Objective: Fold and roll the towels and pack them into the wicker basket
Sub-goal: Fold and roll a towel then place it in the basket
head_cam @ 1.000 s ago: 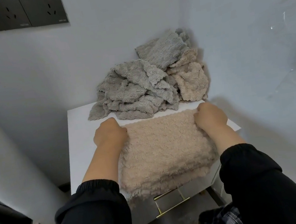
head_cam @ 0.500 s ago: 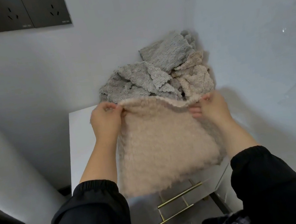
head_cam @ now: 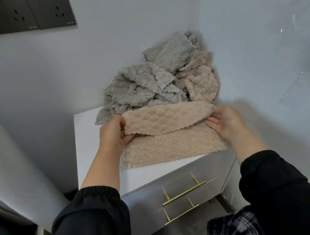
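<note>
1. Beige towel [head_cam: 174, 146] lies spread on the white cabinet top [head_cam: 92, 146], close to the front edge and towards the right side. We see its far edge raised and turned back towards the front as a flap, and the flap's scalloped hem hangs over the towel's middle.
2. The left hand [head_cam: 112, 135] grasps the left end of that flap, with the fingers curled round the fabric.
3. The right hand [head_cam: 227, 122] grasps the flap's right end. Its fingers lie under the cloth, and we make out what seems to be the thumb tip at the top edge.
4. Behind the beige towel we find a pile of crumpled towels [head_cam: 145, 86] in the back right corner of the cabinet top, pressed into the corner of the walls. Grey towels [head_cam: 171, 54] make up its left and top, and a beige one sits at its right. The flap's fold lies just beside the pile's front.
5. Black sleeves [head_cam: 88, 217] cover both forearms up to the wrists.
6. Below the front edge we see two drawer fronts, each with a brass bar handle [head_cam: 183, 193].
7. A dark socket panel [head_cam: 14, 15] hangs on the wall at upper left, and plaid cloth [head_cam: 233, 228] shows at the bottom.
</note>
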A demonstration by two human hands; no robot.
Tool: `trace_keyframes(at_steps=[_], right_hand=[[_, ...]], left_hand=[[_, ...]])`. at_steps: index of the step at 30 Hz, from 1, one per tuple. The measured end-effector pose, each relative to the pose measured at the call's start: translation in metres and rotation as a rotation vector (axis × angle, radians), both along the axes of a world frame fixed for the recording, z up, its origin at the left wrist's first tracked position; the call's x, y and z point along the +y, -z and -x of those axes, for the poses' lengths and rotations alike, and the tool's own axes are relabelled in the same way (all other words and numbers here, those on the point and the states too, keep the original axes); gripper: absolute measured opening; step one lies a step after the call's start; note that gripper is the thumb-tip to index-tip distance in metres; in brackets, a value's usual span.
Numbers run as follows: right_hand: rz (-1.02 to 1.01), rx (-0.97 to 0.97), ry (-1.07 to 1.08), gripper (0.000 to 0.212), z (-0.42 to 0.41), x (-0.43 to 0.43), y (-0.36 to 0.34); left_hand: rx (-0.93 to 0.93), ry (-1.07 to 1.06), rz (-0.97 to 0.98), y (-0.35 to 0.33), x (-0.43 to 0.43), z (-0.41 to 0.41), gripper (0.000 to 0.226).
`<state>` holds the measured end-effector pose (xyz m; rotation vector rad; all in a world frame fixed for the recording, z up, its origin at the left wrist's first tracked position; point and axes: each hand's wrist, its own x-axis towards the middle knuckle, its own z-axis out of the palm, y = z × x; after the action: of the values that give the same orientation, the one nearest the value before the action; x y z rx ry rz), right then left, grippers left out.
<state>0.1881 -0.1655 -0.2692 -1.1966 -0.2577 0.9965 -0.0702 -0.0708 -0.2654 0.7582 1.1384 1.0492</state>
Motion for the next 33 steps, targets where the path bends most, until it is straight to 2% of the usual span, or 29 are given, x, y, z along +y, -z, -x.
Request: trace_keyframes(at_steps=[4,7,9,11,13,15,17,19,21,23,25,33], right_hand=[[0.038,0.009,0.048,0.005,0.003,-0.008,-0.001],[0.092,-0.148,0.092,0.017,0.006,-0.014,-0.001],[0.075,-0.260,0.189,0.024,0.004,-0.020,-0.005],[0.084,-0.383,0.240,0.019,0.001,-0.026,-0.009],[0.232,-0.639,0.222,0.013,-0.001,-0.031,-0.006],[0.431,-0.973,0.089,0.016,-0.001,-0.035,0.001],[0.549,-1.124,-0.103,0.020,0.002,-0.038,0.007],[0.600,-1.168,-0.167,0.021,0.002,-0.039,0.009],[0.585,-1.179,-0.075,0.022,0.002,-0.039,0.007],[0.509,-1.178,0.070,0.022,0.002,-0.040,0.003],[0.478,-1.200,0.128,0.022,0.003,-0.043,0.001],[0.711,-1.235,-0.086,0.018,0.010,-0.050,0.004]], left_hand=[[0.191,0.059,-0.062,0.005,-0.016,0.001,0.016],[0.229,0.060,-0.122,0.001,-0.023,0.003,0.035],[0.223,0.060,-0.173,-0.009,-0.027,0.008,0.035],[0.264,0.114,-0.213,-0.018,-0.030,0.017,0.034],[0.393,0.209,-0.227,-0.021,-0.032,0.028,0.031],[0.592,0.302,-0.237,-0.018,-0.034,0.035,0.027],[0.761,0.363,-0.272,-0.011,-0.036,0.037,0.026],[0.843,0.387,-0.306,-0.004,-0.036,0.037,0.027],[0.840,0.377,-0.325,-0.002,-0.035,0.036,0.028],[0.777,0.365,-0.355,-0.006,-0.033,0.036,0.028],[0.721,0.371,-0.366,-0.012,-0.032,0.039,0.027],[0.940,0.567,-0.296,-0.006,-0.037,0.042,0.026]])
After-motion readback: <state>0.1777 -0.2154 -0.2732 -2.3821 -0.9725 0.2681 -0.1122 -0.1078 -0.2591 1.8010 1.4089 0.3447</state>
